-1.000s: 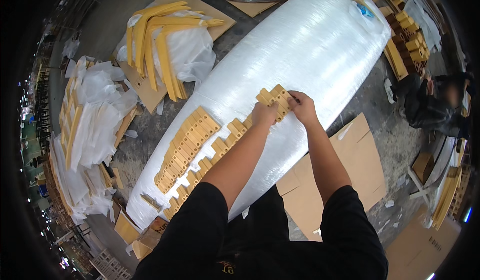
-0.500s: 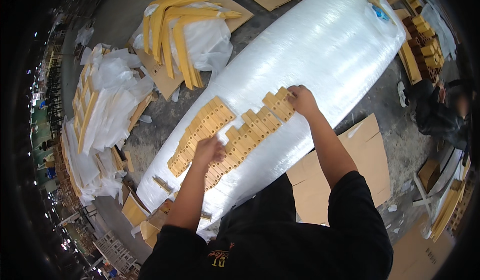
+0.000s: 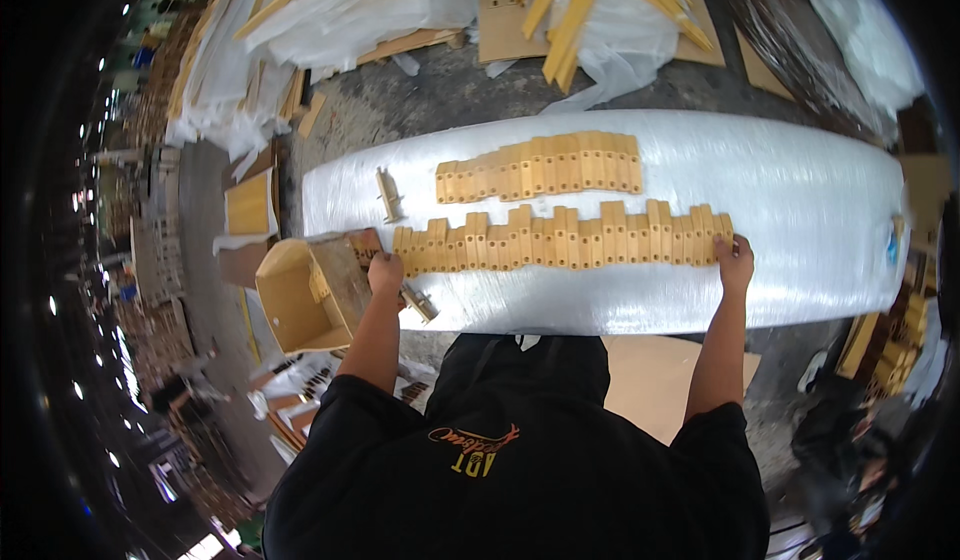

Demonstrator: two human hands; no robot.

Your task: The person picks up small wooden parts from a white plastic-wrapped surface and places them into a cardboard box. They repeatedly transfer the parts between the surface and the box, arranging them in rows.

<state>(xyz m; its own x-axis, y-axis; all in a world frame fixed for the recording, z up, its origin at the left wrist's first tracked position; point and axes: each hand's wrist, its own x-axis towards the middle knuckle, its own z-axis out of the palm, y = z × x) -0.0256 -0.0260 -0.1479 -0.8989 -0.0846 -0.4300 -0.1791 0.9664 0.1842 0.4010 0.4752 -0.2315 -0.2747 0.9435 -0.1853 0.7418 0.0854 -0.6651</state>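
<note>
Two rows of short wooden blocks with drilled holes lie on a long surface wrapped in clear plastic (image 3: 800,210). The near row (image 3: 560,240) is long, side by side, with uneven far ends. Beyond it, the far row (image 3: 540,170) is shorter and touched by neither hand. My left hand (image 3: 384,274) is closed at the left end of the near row, its fingertips partly hidden. At the opposite end my right hand (image 3: 736,262) has its fingers bent round the last block. The row lies between both hands.
A small wooden piece with pegs (image 3: 387,197) lies beyond my left hand; a similar piece (image 3: 418,303) lies nearer me. An open-topped box (image 3: 300,300) stands at the left end. Plastic-covered yellow slats (image 3: 610,0) lie on the far floor. Another person (image 3: 845,435) is at lower right.
My view has turned, so the wrapped surface now runs across it. The near row's gap has closed into one line. My left hand has moved to its left end; my right stays at the right.
</note>
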